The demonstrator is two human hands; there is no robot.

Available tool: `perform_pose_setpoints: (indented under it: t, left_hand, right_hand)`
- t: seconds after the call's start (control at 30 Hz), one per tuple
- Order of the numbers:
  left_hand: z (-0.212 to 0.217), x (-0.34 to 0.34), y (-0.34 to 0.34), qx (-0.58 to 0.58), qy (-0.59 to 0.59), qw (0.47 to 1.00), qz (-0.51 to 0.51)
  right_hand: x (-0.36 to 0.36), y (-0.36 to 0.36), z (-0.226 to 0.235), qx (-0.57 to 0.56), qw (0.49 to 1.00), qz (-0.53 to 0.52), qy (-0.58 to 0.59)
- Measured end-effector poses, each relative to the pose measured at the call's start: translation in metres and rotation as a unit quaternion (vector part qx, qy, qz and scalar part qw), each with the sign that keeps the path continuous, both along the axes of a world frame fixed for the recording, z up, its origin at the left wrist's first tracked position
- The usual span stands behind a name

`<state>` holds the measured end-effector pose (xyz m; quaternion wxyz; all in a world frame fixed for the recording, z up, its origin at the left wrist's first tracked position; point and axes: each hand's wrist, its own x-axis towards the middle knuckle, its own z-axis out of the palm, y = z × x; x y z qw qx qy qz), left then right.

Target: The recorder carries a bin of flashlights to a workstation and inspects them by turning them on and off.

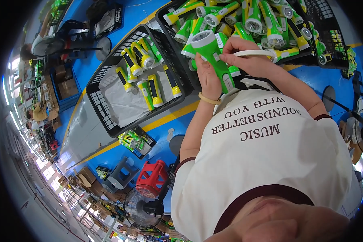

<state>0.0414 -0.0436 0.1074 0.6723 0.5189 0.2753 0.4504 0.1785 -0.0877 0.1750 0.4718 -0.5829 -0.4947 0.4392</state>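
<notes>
My left hand (209, 79), a bangle at its wrist, is closed round the body of a green flashlight (212, 54) with a pale lens end pointing up and away. At the flashlight's side, near a small light-coloured patch like a switch, the fingers of my right hand (243, 60) are pinched together. Whatever sits between those fingertips is too small to make out. A white curved band (254, 53) lies along the right hand; I cannot tell its kind. Just beyond both hands, a black crate (160, 15) is heaped with green and yellow flashlights (252, 22).
To the left, a paper-lined black crate (93, 86) holds several yellow and green flashlights (153, 90). A smaller crate (148, 142) of flashlights, a red stool (153, 175), a grey stool (121, 173) and a fan (143, 206) stand on the blue floor (171, 129).
</notes>
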Motion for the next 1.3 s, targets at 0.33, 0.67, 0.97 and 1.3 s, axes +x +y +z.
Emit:
perform_pose_setpoints:
  t: [0.33,0.67,0.97,1.3]
  left_hand:
    - [0.017,0.015,-0.007,-0.102,-0.084,0.988,-0.081]
    - [0.022,-0.005,0.014,0.024,0.246,0.969,-0.019]
    - [-0.019,-0.102,0.062,-0.302,-0.1,0.928,0.193]
    - [-0.149,-0.341,0.215,-0.003,0.782,0.616,0.091]
  right_hand:
    - [0.036,0.003,-0.002,-0.118,0.99,0.005,-0.082]
    - [0.043,-0.004,-0.016,0.051,0.99,0.065,-0.115]
    - [0.004,0.017,-0.028,0.067,0.995,-0.065,-0.045]
    - [0.057,-0.018,-0.055,-0.145,0.975,-0.167,0.021]
